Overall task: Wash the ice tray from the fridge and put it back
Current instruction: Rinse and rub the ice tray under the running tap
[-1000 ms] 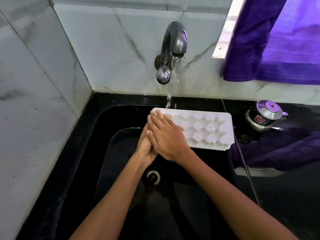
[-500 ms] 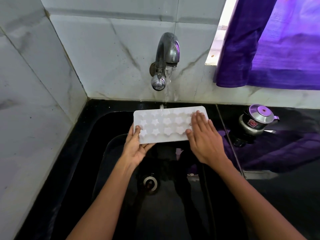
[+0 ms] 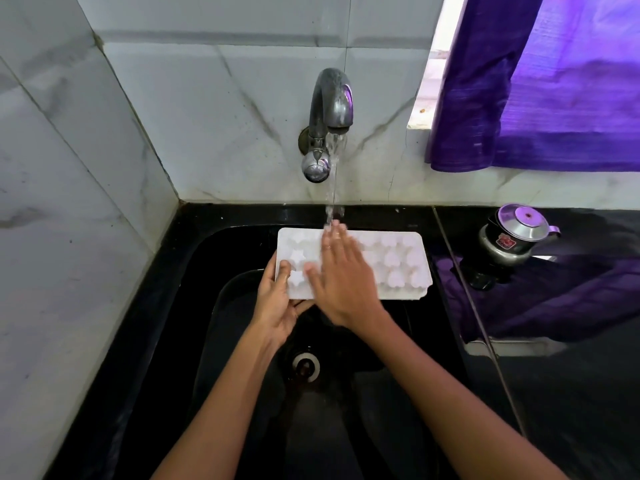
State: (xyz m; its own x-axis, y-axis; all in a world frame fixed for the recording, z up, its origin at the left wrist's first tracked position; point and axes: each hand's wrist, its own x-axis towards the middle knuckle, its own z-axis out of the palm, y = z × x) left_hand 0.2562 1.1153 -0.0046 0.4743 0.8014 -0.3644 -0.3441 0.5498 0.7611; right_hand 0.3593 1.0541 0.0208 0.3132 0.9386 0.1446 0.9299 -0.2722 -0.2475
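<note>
A white ice tray [image 3: 401, 265] with star and heart shaped moulds is held flat over the black sink [image 3: 214, 258], under the running tap [image 3: 329, 123]. My left hand [image 3: 277, 299] grips the tray's near left corner, thumb on top. My right hand [image 3: 343, 275] lies flat on the tray's middle with fingers spread, fingertips under the water stream. The hand hides the moulds beneath it.
The drain [image 3: 306, 365] sits below the hands. A small steel pot with a lid [image 3: 512, 237] stands on the black counter at the right. A purple curtain [image 3: 540, 81] hangs at the upper right. Marble tile walls close the left and back.
My right hand has slid left from the tray's right end to its middle. The tray sits further right under the tap. My left hand keeps its grip.
</note>
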